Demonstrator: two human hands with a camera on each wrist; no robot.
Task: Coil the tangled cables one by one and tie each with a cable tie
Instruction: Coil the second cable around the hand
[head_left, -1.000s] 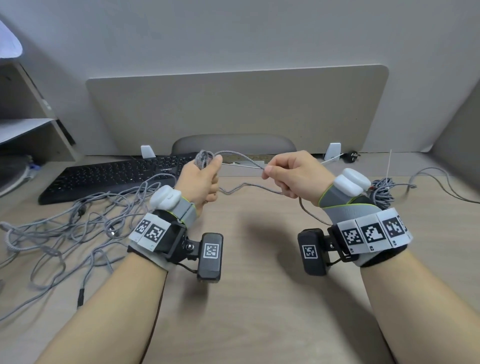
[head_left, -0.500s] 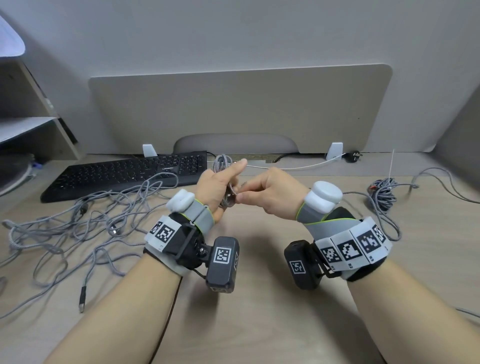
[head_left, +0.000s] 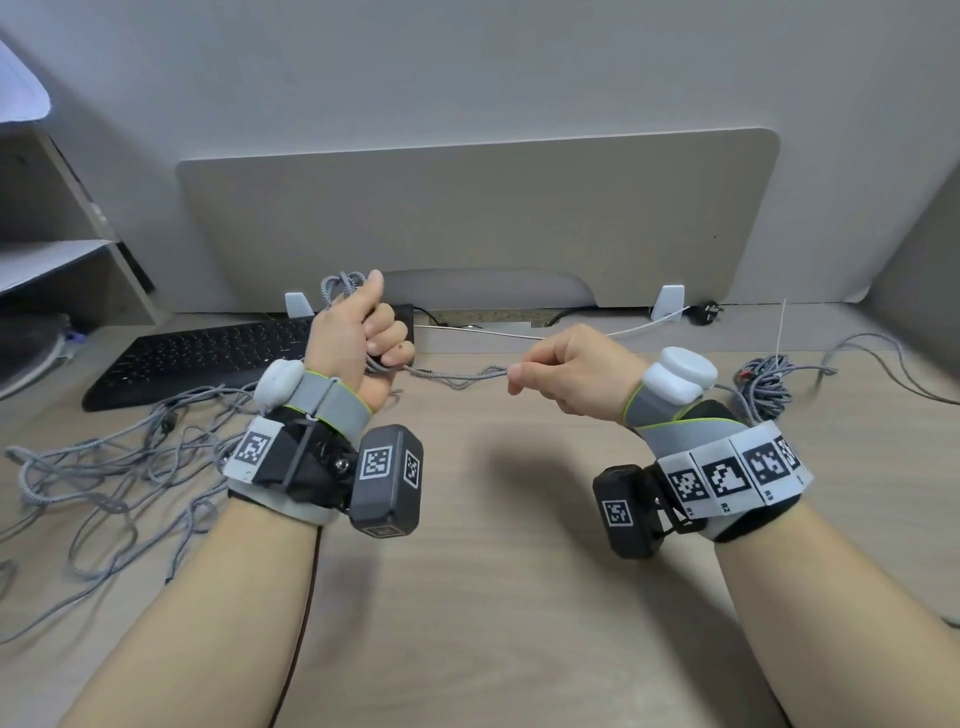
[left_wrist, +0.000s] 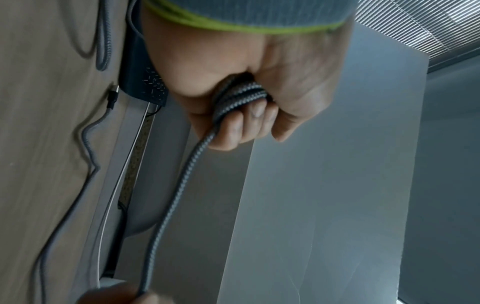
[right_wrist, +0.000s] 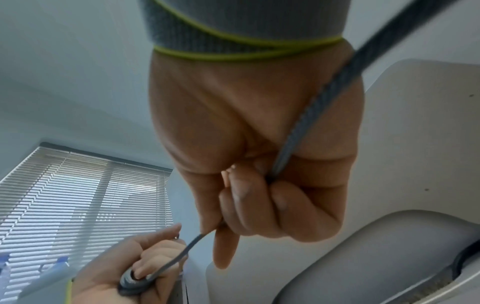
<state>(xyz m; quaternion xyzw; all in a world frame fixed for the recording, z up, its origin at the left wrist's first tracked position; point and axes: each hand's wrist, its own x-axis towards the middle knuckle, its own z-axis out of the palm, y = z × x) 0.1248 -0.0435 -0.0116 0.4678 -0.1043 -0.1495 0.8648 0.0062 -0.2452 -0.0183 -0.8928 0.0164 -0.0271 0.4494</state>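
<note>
Hands drawn apart again: left hand (head_left: 358, 338) grips the cable coil (left_wrist: 240, 95), right hand (head_left: 569, 371) pinches the strand, readying another loop.

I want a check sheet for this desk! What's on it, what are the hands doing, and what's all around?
Surface: wooden desk, light brown.
Job's things: grey braided cable stretched between both hands; its coil sits in the left fist. Cable tie: nothing seen.
Clutter: black keyboard at the back left.
Hands: left hand grips the coil; right hand pinches the cable.
Cables: tangled grey pile on the left; another grey bundle at the right.
Surroundings: beige divider panel behind the desk, shelf at the left, window blinds.
</note>
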